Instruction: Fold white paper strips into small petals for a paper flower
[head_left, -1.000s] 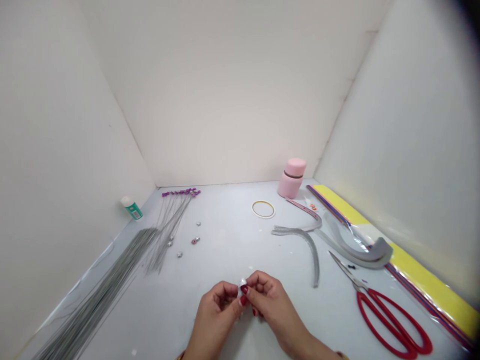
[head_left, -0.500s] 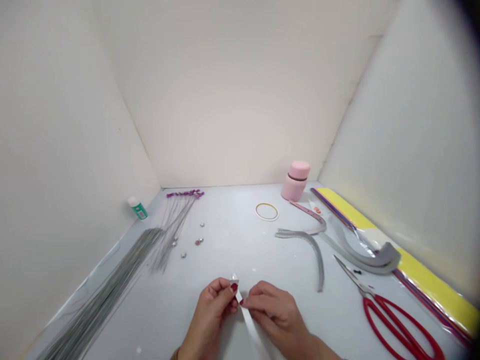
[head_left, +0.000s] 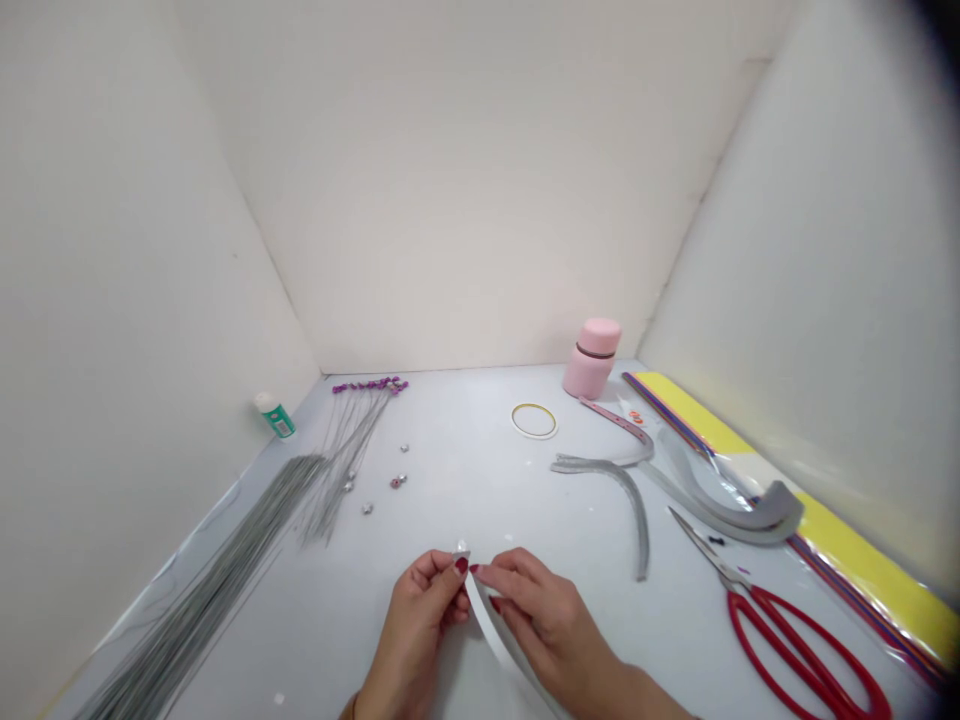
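Note:
Near the front middle, my left hand (head_left: pixel 420 620) is closed, pinching the folded silver end of a paper strip (head_left: pixel 486 628) between thumb and fingers. The strip is white on one side and silver-grey on the other, and it trails down to the right past the bottom edge. From the right, my right hand (head_left: pixel 547 620) takes the strip just below the fold. Its index fingertip is at the folded end and its thumb lies lower along the strip's edge. Beyond the hands lie small silver folded stars (head_left: pixel 367 509) and a reddish one (head_left: pixel 395 483).
Thin grey wires (head_left: pixel 225 570) and purple-tipped stems (head_left: pixel 371 385) lie left, near a glue stick (head_left: pixel 275 416). A tape ring (head_left: pixel 535 422) and pink flask (head_left: pixel 592 358) stand behind. Rightward are grey strips (head_left: pixel 634 500), red-handled scissors (head_left: pixel 795 640) and coloured sheets (head_left: pixel 847 545).
My right fingers have moved up along the strip to its folded end, with thumb and index farther apart. The strip has turned, showing more of its grey side. My left hand keeps its pinch.

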